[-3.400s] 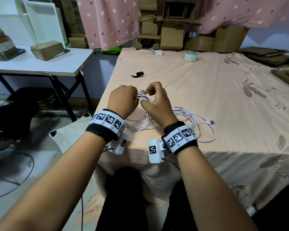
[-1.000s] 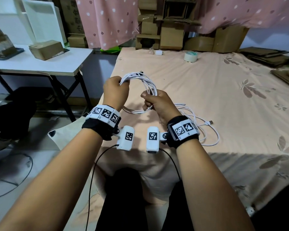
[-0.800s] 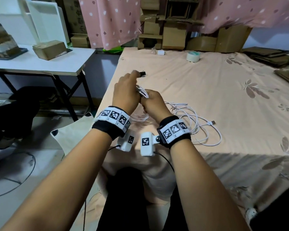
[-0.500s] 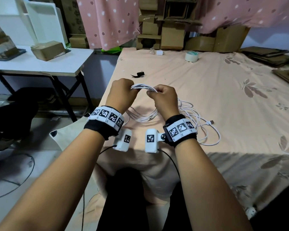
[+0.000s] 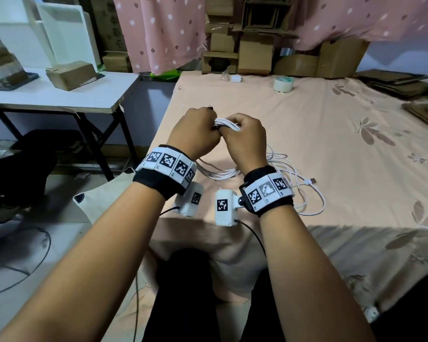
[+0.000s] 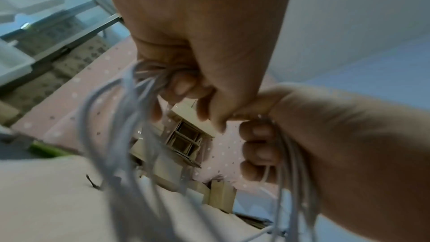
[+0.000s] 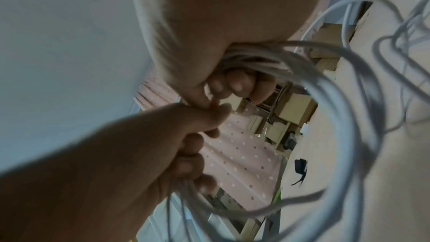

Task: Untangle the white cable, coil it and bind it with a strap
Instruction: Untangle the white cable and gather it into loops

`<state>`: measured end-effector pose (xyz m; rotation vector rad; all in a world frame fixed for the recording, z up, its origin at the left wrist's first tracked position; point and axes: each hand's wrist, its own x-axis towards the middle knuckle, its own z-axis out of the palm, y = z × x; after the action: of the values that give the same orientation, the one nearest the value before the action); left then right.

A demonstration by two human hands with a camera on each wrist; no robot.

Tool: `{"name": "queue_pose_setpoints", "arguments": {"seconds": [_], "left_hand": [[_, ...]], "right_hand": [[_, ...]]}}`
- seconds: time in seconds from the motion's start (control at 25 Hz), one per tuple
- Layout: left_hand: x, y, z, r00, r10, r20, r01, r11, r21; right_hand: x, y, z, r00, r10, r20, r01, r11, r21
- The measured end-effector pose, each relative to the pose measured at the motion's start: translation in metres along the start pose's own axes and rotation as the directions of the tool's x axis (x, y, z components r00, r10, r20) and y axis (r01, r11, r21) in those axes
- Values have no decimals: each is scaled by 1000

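Left hand [image 5: 192, 134]: fingers curled tight round the bunched cable loops, just beside the right hand.
Cable [image 5: 226, 123]: white, its gathered loops held up over the bed [image 5: 331, 149] between both fists; the rest trails on the sheet to the right.
Right hand [image 5: 242, 139]: fingers curled round the same bunch.
Strap [image 7: 300, 167]: black, lying on the bed beyond the hands.

Bare bed [image 5: 356, 169] right of and beyond hands. Loose cable loops [image 5: 304, 193] lie right of wrists. Tape roll [image 5: 283, 84] and charger [image 5: 236, 78] at far edge.
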<state>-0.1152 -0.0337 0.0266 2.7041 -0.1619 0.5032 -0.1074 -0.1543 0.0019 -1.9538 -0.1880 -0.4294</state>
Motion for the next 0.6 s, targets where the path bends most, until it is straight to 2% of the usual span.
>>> {"name": "queue_pose_setpoints", "arguments": {"seconds": [0.2, 0.32, 0.4, 0.44, 0.52, 0.6], "left_hand": [[-3, -7, 0, 989, -127, -72, 116, 983, -143], [1, -17, -4, 957, -227, -181, 183, 956, -231], [-1, -20, -1, 927, -295, -230, 230, 935, -271], [-3, -18, 2, 927, -293, -234, 229, 937, -264], [-10, -11, 9, 960, -169, -223, 139, 980, -144], [-12, -5, 14, 987, 59, -147, -52, 997, 51]], "right_hand": [[-6, 15, -14, 993, 111, 44, -111, 994, -12], [-14, 26, -20, 990, 127, 64, -118, 984, -130], [-12, 28, -20, 987, 146, 73, -137, 984, -117], [-10, 26, -19, 988, 141, 67, -133, 986, -104], [-6, 24, -15, 995, 73, 74, -61, 986, -155], [-7, 21, -11, 986, -56, 155, 100, 950, -295]]}}
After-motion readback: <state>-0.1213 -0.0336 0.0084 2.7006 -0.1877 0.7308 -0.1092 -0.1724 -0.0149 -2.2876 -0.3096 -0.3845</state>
